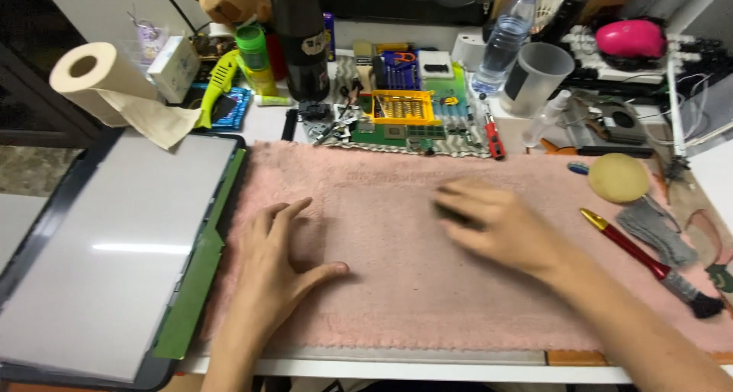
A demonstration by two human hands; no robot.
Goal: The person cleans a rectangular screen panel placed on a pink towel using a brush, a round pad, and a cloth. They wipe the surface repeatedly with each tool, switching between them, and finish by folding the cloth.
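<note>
My left hand [276, 247] lies flat on a pink fluffy cloth [397, 285] that covers the desk, fingers spread, holding nothing. My right hand [492, 224] hovers or rests on the cloth a little to the right, blurred by motion. A small dark thing shows under its fingers, and I cannot tell whether the hand grips it. A grey slab-shaped device [114, 247] with a green strip along its right edge lies just left of my left hand.
Behind the cloth sit a green circuit board [405, 132] with a yellow tray, a red-handled screwdriver [492, 136], a water bottle [504, 37], a plastic cup [538, 75] and a black flask [301, 37]. A red brush [649, 262], yellow sponge [618, 177] and paper roll [95, 79] lie around.
</note>
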